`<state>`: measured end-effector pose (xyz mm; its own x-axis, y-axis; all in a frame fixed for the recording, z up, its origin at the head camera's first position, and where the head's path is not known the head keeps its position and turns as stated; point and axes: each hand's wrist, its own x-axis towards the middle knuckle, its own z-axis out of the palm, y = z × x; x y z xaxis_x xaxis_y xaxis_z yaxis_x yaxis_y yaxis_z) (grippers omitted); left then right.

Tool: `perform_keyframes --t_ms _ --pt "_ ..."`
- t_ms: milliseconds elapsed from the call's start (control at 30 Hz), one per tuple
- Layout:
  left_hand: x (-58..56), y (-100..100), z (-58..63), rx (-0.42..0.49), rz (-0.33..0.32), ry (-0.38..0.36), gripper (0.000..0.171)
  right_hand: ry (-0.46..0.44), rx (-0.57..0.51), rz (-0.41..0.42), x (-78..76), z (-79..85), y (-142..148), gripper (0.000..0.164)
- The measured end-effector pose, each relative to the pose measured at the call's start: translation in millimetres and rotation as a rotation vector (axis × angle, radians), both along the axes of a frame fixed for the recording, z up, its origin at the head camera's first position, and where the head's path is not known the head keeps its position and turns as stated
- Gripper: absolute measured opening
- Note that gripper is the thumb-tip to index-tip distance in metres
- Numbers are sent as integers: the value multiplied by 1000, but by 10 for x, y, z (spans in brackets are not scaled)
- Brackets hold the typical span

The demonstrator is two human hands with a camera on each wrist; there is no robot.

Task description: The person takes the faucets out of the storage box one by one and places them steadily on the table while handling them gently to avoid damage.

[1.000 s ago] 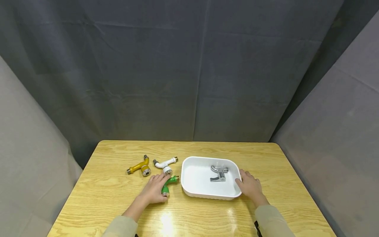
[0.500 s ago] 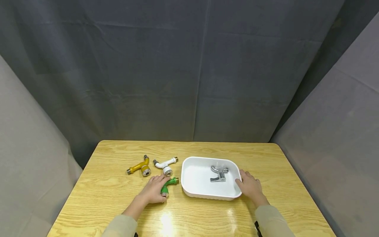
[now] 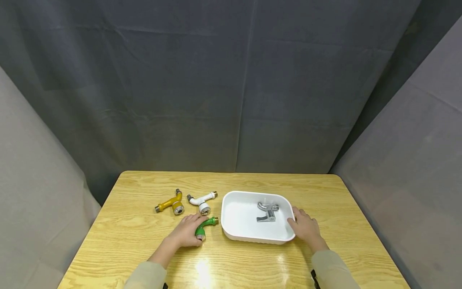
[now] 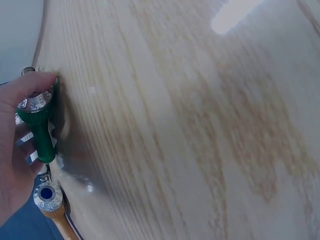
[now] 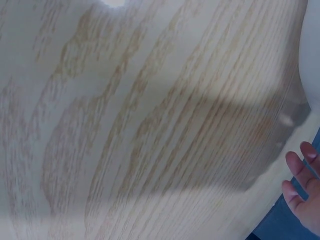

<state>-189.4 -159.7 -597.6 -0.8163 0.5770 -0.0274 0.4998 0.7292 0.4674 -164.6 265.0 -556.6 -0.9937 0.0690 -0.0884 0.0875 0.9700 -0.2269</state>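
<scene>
A green tap (image 3: 200,231) lies on the table in the head view, and my left hand (image 3: 187,230) grips it from its left side. In the left wrist view the thumb (image 4: 37,82) crosses over the tap's silver-ringed end, while the fingers are partly hidden behind it. My right hand (image 3: 304,226) holds the right rim of a white plastic basin (image 3: 240,237), thumb over the edge and fingers outside. Inside that basin lies a chrome tap (image 3: 268,212). In the right wrist view several fingertips (image 5: 295,162) show loosely bent below the basin's side.
A yellow tap (image 3: 169,203) and a white tap (image 3: 202,202) lie on the wooden table (image 3: 119,241), beyond the left hand. Grey cloth (image 3: 180,88) hangs behind the table and along both sides.
My left hand has shifted the green tap slightly left and toward me, turning it a little. The right hand and the basin stay where they were.
</scene>
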Motion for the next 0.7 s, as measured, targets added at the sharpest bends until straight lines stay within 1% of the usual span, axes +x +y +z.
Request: perform_keyframes --t_ms 100,200,333,433,567,700 --pt "2 -5 27 13 0 -24 86 5 -5 5 -1 8 -6 51" --pt "5 -7 49 6 -1 -30 88 2 -8 3 -6 6 -6 52" --pt "16 2 79 -8 4 7 89 -3 -6 -1 -12 0 -3 52" --pt "17 31 112 -11 25 75 84 -2 -2 0 -10 4 -3 52" --pt "-5 98 165 6 60 203 71 -4 -5 1 0 9 -5 52" --pt "-38 188 226 61 69 301 60 -4 -8 5 11 15 -3 52"
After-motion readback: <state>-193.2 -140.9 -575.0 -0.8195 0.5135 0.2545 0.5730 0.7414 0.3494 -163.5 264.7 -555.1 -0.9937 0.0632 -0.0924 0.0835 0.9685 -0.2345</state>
